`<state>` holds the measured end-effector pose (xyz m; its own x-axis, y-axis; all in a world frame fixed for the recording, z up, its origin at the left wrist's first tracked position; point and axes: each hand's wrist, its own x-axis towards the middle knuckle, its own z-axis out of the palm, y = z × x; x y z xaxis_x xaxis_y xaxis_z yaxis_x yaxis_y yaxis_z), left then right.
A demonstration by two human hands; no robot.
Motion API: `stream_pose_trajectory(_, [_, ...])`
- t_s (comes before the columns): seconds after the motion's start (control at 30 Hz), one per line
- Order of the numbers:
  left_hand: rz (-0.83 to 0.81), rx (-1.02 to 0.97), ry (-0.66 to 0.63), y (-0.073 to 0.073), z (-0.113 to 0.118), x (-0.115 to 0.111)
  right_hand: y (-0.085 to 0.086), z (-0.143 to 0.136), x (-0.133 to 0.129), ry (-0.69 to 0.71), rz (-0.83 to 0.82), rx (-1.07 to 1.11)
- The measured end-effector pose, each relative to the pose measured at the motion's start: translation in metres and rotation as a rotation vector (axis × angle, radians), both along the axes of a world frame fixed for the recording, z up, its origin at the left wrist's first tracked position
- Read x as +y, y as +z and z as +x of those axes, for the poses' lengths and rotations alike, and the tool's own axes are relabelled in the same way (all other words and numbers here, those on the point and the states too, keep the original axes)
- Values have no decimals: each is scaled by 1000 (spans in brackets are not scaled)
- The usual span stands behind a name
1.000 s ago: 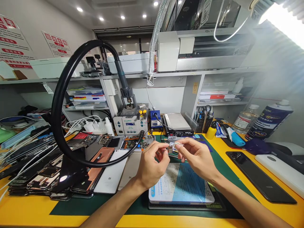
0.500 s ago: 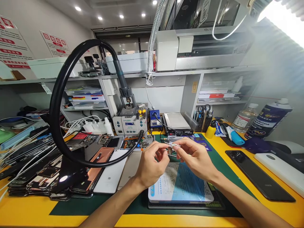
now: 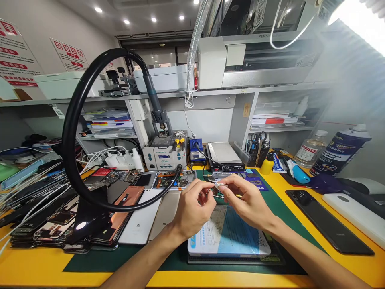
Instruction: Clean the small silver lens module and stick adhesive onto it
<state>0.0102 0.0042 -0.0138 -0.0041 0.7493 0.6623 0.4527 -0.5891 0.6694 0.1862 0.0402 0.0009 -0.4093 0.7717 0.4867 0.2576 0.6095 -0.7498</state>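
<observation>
My left hand (image 3: 194, 208) is closed in a pinch at the centre of the head view, above the left part of a white and blue box (image 3: 231, 237). What its fingertips hold is too small to make out. Just to the right, my right hand (image 3: 248, 200) pinches a small whitish piece (image 3: 221, 184) between thumb and forefinger. The fingertips of both hands are close together. Behind them the thin shaft of a tool lies near the back edge of the box. The box rests on a green mat (image 3: 177, 261).
A black hose (image 3: 67, 132) loops over stacked phone parts (image 3: 54, 224) at left. Behind stand a hot-air station (image 3: 165, 158) and a hot plate (image 3: 225, 154). A black phone (image 3: 329, 222), a spray can (image 3: 339, 150) and a yellow bottle (image 3: 266, 165) are at right.
The small whitish piece has turned a little in my right fingers and shows less of its surface. My left hand has shifted very slightly to the right.
</observation>
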Motion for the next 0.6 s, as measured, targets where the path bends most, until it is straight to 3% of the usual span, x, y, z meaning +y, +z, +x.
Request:
stream_pose_trajectory(0.43, [48,76,28,-3,0,1,-2,0,0,6,149,-65])
stream_pose_trajectory(0.6, [38,48,52,-3,0,0,-3,0,3,23,386,-112])
